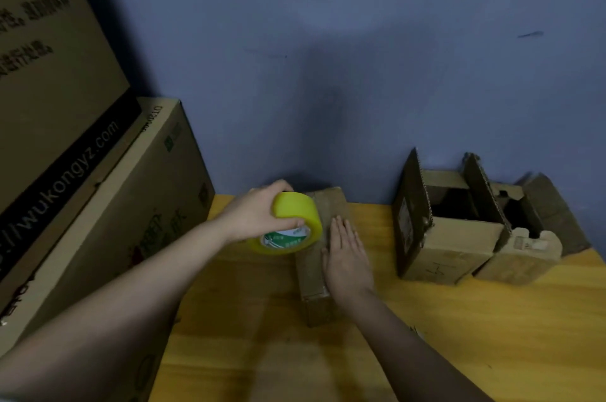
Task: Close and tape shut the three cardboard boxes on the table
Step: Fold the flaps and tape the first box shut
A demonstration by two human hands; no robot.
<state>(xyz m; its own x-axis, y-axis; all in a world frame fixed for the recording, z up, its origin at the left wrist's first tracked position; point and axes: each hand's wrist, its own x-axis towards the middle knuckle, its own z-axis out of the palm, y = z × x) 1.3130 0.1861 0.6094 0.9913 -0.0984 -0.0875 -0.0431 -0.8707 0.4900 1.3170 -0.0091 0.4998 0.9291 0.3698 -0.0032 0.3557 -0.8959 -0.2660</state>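
Note:
A small closed cardboard box (314, 283) lies in the middle of the wooden table (459, 336). My right hand (346, 254) rests flat on its top with the fingers straight. My left hand (259, 213) grips a yellow tape roll (288, 224) held just left of the box's far end. To the right stand two open cardboard boxes: a taller one (449, 237) with its flaps upright and a lower one (521, 254) beside it, flaps raised.
Two large cardboard cartons (108, 204) are stacked at the left, against the table's edge. A blue wall (328, 57) runs close behind the table. Bare tabletop lies in front of the boxes.

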